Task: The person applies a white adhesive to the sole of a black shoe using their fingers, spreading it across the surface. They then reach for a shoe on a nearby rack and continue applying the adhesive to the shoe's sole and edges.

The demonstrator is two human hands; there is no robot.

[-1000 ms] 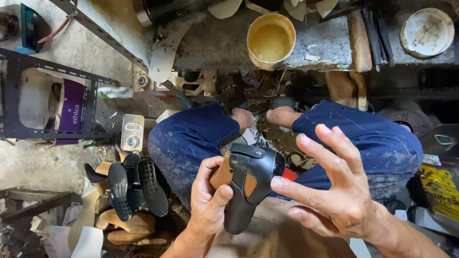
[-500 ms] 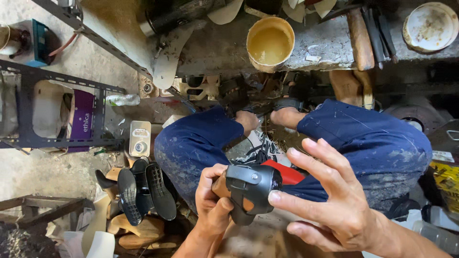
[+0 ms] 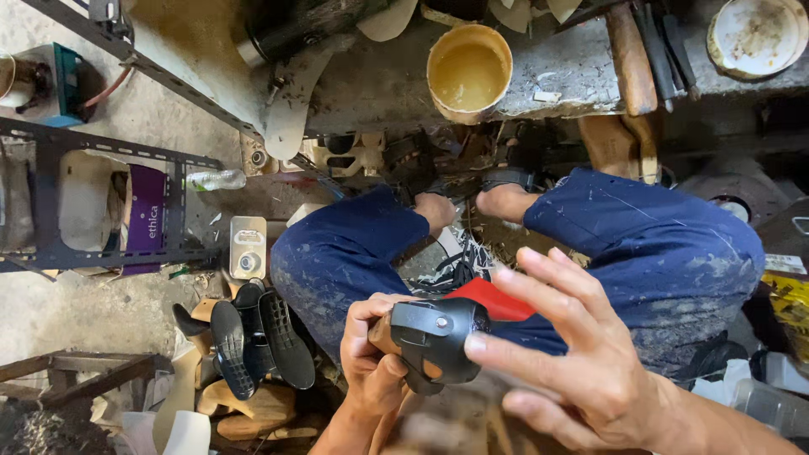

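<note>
My left hand (image 3: 368, 354) grips a black shoe upper on a wooden last (image 3: 434, 337), held low in front of my lap with its heel end toward the camera. A red lining (image 3: 493, 299) shows on the shoe's right side. My right hand (image 3: 573, 362) has its fingers spread, and its fingertips press against the right side of the shoe. My knees in blue, dust-marked trousers (image 3: 666, 253) frame the shoe on both sides.
A yellow tub of glue (image 3: 468, 72) stands on the grey workbench (image 3: 379, 80) ahead, with a white dish (image 3: 752, 34) at the far right. Black soles (image 3: 261, 341) and wooden lasts (image 3: 244, 404) lie at my left. A black metal rack (image 3: 93, 206) stands further left.
The shoe has been turned from upright to heel-on toward the camera and now sits lower. My right hand has come in from open air onto the shoe's right side.
</note>
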